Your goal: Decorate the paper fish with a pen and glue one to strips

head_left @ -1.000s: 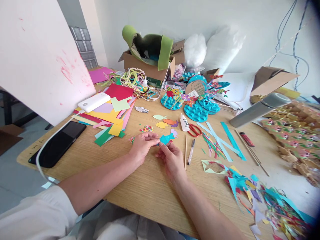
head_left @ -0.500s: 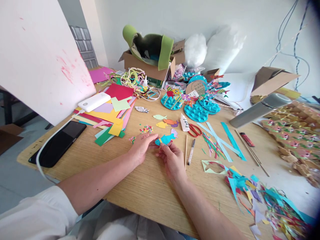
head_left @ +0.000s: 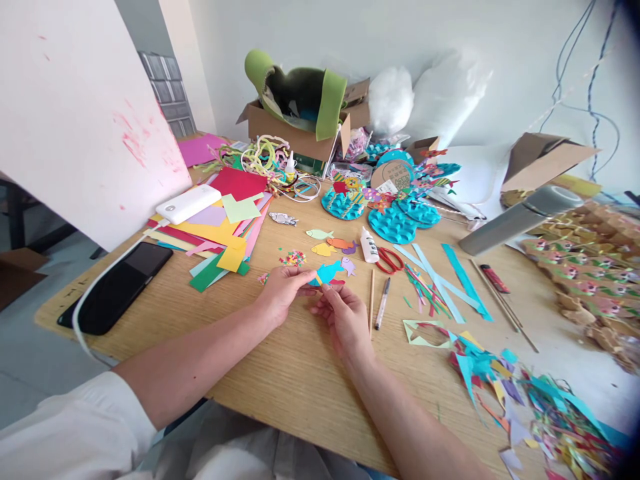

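Note:
A blue paper fish (head_left: 329, 272) is held just above the table, its tail toward the right. My left hand (head_left: 280, 292) pinches its head end between thumb and fingers, hiding much of the head. A narrow yellow paper strip (head_left: 320, 282) lies across the fish's body; my right hand (head_left: 347, 323) pinches at its lower end, thumb against the fish's lower edge. Something red (head_left: 338, 282) shows just behind the fish. A lilac paper fish (head_left: 349, 267) lies beside its tail, and yellow (head_left: 324, 249), orange (head_left: 341, 244) and pale green (head_left: 319, 234) paper fish lie beyond.
Paper confetti (head_left: 293, 258) and stacked coloured paper (head_left: 235, 230) are left of centre. A glue bottle (head_left: 369, 247), red-handled scissors (head_left: 390, 261), a pen (head_left: 383, 304) and a wooden stick (head_left: 371, 303) lie to the right. Paper scraps (head_left: 515, 393) cover the right front. A grey flask (head_left: 517, 221) stands behind.
My left thumb has come down onto the fish's head and now covers it. The fish has tilted and shifted slightly. My right hand stays almost in place.

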